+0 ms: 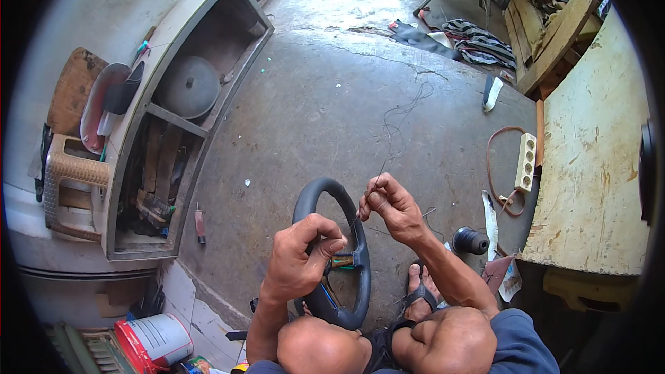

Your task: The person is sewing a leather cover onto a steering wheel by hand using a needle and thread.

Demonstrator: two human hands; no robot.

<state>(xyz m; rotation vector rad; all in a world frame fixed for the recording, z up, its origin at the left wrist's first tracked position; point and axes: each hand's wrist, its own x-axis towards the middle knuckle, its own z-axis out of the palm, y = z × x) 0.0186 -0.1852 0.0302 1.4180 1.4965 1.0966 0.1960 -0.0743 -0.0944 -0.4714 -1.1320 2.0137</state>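
Observation:
A black steering wheel (316,192) stands tilted between my knees, with shiny multicoloured spokes showing near its middle. My left hand (299,255) is closed in front of the wheel's left side, thumb against the curled forefinger; whatever it pinches is too small to make out. Just right of the rim, my right hand (392,209) pinches a dark thread (385,159). From those fingers the thread runs away in loose loops over the floor, and a strand also passes near the wheel's rim. A black thread spool (471,241) sits on the floor right of my right forearm.
A low open cabinet (147,108) with a round lidded pot (187,88) stands on the left. Near it lies a small screwdriver-like tool (200,226). At right are a power strip (526,161) with its cord and a worn pale tabletop (589,145). Cloths (478,40) lie farther off.

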